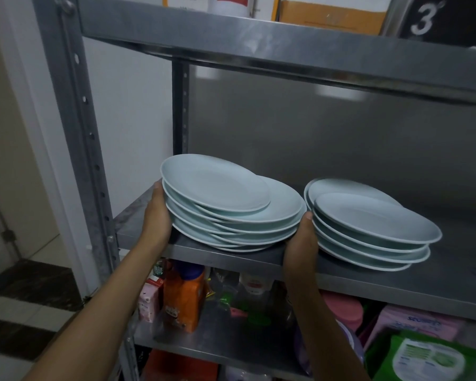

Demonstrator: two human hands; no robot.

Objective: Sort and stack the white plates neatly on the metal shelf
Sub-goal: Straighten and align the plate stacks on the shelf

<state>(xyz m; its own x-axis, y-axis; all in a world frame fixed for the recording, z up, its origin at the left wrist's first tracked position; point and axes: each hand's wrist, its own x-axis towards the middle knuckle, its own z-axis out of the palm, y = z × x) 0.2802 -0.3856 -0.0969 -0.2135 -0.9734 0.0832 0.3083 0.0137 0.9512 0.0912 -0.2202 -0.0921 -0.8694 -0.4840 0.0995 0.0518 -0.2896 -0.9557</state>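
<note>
Both forearms bare, reaching up and forward from bottom edge. Left arm enters at 7 o'clock, angles toward 1 o'clock; left hand (157, 215) palm inward, pressed flat against left side of plate stack (231, 210), thumb tip up at 12. Right arm enters at 5 o'clock, runs toward 11; right hand (300, 243) pressed against stack's right side, thumb up. Fingers of both hands hidden behind or under stack. Wrists straight.
</note>
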